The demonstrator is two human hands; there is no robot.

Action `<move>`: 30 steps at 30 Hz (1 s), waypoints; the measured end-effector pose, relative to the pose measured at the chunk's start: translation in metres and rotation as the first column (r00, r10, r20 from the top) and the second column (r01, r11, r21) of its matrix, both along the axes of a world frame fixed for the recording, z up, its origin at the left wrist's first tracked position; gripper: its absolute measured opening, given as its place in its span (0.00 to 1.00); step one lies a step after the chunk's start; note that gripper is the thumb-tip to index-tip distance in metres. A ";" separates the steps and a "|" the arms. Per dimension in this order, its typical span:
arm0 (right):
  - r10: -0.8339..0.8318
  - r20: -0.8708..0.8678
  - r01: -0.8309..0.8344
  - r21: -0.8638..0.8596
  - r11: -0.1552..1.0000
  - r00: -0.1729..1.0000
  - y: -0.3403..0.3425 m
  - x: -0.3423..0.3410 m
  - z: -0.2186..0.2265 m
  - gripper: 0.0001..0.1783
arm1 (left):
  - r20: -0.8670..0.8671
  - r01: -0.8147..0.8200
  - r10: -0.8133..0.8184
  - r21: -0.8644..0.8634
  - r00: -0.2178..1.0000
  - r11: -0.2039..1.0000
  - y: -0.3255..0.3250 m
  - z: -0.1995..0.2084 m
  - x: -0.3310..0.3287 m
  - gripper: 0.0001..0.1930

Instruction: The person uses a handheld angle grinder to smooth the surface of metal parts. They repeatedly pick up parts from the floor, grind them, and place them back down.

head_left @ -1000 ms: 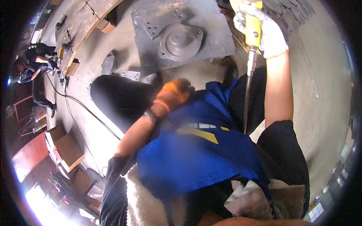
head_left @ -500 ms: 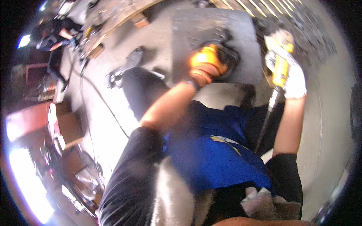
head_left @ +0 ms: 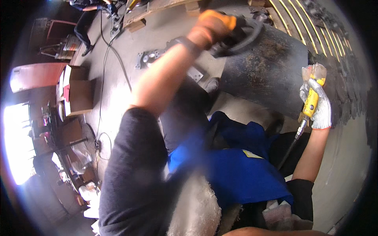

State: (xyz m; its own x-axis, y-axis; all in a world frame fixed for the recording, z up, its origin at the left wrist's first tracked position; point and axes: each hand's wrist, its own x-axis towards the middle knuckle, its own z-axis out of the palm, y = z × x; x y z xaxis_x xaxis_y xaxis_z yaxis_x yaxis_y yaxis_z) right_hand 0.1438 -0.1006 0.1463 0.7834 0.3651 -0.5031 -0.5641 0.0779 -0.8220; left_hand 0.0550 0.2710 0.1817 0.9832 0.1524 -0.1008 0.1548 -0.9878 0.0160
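My left hand [head_left: 212, 28], in an orange glove, is closed on a dark, curved metal part [head_left: 249, 38]. The part is blurred and held off the far left edge of a dark, scuffed metal plate [head_left: 264, 74]. Over on the right, my right hand [head_left: 323, 106], in a white knit glove, wraps round a yellow air grinder [head_left: 310, 104]. The grinder's head points away from me, and a dark hose [head_left: 288, 152] runs back from its metal fitting. Beyond my left forearm, a flat metal piece with holes [head_left: 146, 59] lies on the floor.
Rows of dark metal parts [head_left: 342, 78] stand at the right, beside a slatted pallet [head_left: 297, 21]. Cables [head_left: 103, 70] trail across the floor on the left, near cardboard boxes [head_left: 80, 96]. A co-worker's leg and arms [head_left: 84, 29] show at the far left.
My left hand has lifted the dark metal part off the plate and carried it away and to the left. The grinder stays in my right hand; the view has shifted.
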 end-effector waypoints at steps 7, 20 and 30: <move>0.232 -0.145 -0.230 0.026 0.973 0.962 0.011 0.008 0.006 0.10 | -0.005 -0.304 0.309 0.162 0.951 0.939 0.111 0.023 -0.118 0.13; 0.164 -0.156 -0.191 -0.180 0.965 0.974 0.016 0.013 -0.010 0.12 | -0.322 -0.871 0.835 -0.373 0.446 0.321 0.174 -0.259 -0.294 0.23; 0.140 -0.087 -0.155 -0.192 0.969 0.986 0.024 0.002 -0.006 0.15 | -0.358 -0.663 0.924 -0.662 -0.132 -0.351 0.096 -0.307 -0.285 0.24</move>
State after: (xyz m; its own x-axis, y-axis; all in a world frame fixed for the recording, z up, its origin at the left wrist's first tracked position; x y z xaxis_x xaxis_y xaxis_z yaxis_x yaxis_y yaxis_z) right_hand 0.1457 -0.0769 0.1405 0.6871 0.3618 -0.6300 -0.6157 -0.1704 -0.7694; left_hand -0.2304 0.3673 -0.1251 -0.1561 0.8403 -0.5192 0.6227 0.4918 0.6086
